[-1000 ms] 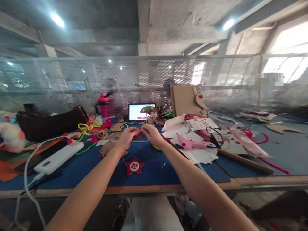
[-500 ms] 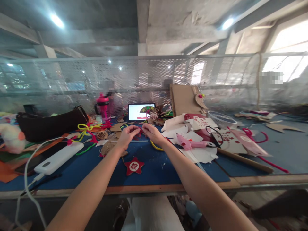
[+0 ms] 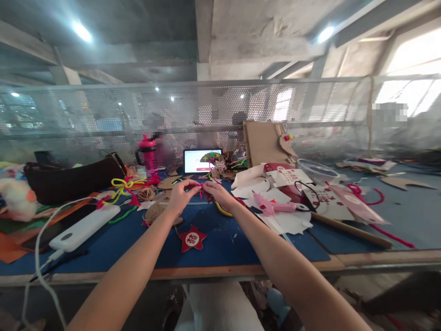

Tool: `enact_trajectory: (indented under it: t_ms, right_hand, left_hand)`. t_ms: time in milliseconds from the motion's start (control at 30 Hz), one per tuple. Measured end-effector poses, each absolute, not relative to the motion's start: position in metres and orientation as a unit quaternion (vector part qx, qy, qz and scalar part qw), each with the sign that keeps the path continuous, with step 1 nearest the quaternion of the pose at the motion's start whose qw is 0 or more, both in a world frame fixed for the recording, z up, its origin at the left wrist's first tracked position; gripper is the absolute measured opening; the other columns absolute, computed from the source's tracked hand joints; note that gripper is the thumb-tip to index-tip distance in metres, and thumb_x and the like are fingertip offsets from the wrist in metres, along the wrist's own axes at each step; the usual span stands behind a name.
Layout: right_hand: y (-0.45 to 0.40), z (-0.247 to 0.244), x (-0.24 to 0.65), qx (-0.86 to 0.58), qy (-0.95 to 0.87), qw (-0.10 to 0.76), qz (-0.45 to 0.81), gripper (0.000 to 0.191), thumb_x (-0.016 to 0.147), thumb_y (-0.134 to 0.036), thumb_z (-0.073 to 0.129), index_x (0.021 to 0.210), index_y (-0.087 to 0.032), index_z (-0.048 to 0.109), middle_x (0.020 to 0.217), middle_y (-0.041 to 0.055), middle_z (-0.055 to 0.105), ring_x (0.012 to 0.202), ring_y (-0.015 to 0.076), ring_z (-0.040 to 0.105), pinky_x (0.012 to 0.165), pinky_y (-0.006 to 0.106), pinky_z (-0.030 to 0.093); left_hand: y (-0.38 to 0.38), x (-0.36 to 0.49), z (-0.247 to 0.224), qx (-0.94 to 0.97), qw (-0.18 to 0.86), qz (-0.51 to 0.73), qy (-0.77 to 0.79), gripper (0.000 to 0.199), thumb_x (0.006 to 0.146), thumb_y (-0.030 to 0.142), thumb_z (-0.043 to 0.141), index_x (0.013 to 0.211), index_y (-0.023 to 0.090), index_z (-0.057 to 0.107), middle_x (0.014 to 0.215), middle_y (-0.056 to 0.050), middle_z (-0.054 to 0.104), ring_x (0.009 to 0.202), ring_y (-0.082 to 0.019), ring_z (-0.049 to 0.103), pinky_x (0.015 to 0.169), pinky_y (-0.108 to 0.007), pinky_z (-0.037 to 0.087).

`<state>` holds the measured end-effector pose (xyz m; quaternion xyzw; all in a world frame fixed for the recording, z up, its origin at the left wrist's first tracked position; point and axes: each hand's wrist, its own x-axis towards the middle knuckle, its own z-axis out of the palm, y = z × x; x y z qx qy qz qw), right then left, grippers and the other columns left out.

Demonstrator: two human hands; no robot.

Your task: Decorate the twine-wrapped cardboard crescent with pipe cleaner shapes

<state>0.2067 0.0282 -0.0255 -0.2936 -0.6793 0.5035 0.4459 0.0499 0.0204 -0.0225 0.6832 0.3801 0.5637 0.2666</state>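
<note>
One magenta pipe-cleaner piece (image 3: 201, 186): it is held in the air above the tabletop (image 3: 234, 250), between the left hand (image 3: 181, 196) and the right hand (image 3: 220, 196), in front of the person.
Way from the fingers: it lies to the right of the left fingertips and to the left of the right fingertips; neither hand is clearly nearer, because both touch it.
Pointing: one short end hangs below the fingertips, down toward the tabletop.
Long axis: the visible part runs about up and down, across the line which joins both hands; the fingers cover the rest, so I cannot tell the full shape.
Left fingers: thumb and index finger are pinched upon the piece.
Right fingers: they are bent and pinched upon it from the other side.
Yellow pipe cleaner (image 3: 223, 211): it curves on the tabletop, just beside the right wrist.
Red star (image 3: 192, 239): it lies flat, closer to the person than the hands and apart from them; one tip points away from the person.
Twine bundle (image 3: 155, 213): it rests to the left of the left wrist.
Pink glue gun (image 3: 274, 206): it lies to the right of the right forearm, next to white paper (image 3: 296, 223).
Tablet (image 3: 192, 162): it stands farther away, behind the hands.
</note>
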Motion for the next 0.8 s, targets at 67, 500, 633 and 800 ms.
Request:
enact_trajectory:
  t_ms: [67, 500, 633, 800]
  right_hand:
    - [0.027, -0.025, 0.207, -0.301, -0.666, 0.445, 0.519, 0.028, 0.075, -0.045, 0.053, 0.068, -0.018, 0.046, 0.061, -0.0036, 0.046, 0.054, 0.0086, 0.042, 0.052, 0.023, 0.033]
    - [0.033, -0.032, 0.200, -0.251, -0.697, 0.512, 0.434, 0.021, 0.080, -0.038, 0.049, 0.073, -0.019, 0.045, 0.061, -0.0046, 0.041, 0.054, 0.0090, 0.039, 0.054, 0.023, 0.032]
    - [0.033, -0.033, 0.197, -0.278, -0.741, 0.542, 0.281, 0.017, 0.086, -0.032, 0.042, 0.074, -0.020, 0.045, 0.063, -0.0031, 0.043, 0.058, 0.0110, 0.040, 0.057, 0.024, 0.033]
    - [0.025, -0.026, 0.200, -0.294, -0.790, 0.532, 0.078, 0.018, 0.088, -0.025, 0.036, 0.074, -0.020, 0.044, 0.073, 0.0030, 0.054, 0.070, 0.0157, 0.049, 0.067, 0.027, 0.037]
  left_hand:
    - [0.021, 0.049, -0.022, 0.703, 0.243, 0.550, 0.378, 0.020, 0.071, 0.034, 0.067, 0.079, 0.015, 0.067, 0.072, -0.003, 0.067, 0.068, -0.016, 0.061, 0.067, -0.027, 0.049]
    - [0.014, 0.056, -0.020, 0.673, 0.281, 0.574, 0.373, 0.020, 0.071, 0.033, 0.065, 0.075, 0.014, 0.064, 0.062, -0.002, 0.064, 0.059, -0.015, 0.058, 0.060, -0.026, 0.045]
    - [0.014, 0.063, -0.020, 0.584, 0.395, 0.619, 0.346, 0.022, 0.064, 0.033, 0.069, 0.072, 0.013, 0.065, 0.060, -0.001, 0.062, 0.057, -0.012, 0.054, 0.059, -0.024, 0.043]
    - [0.012, 0.068, -0.018, 0.509, 0.500, 0.623, 0.320, 0.021, 0.056, 0.031, 0.074, 0.064, 0.013, 0.065, 0.056, 0.001, 0.059, 0.053, -0.009, 0.049, 0.055, -0.023, 0.040]
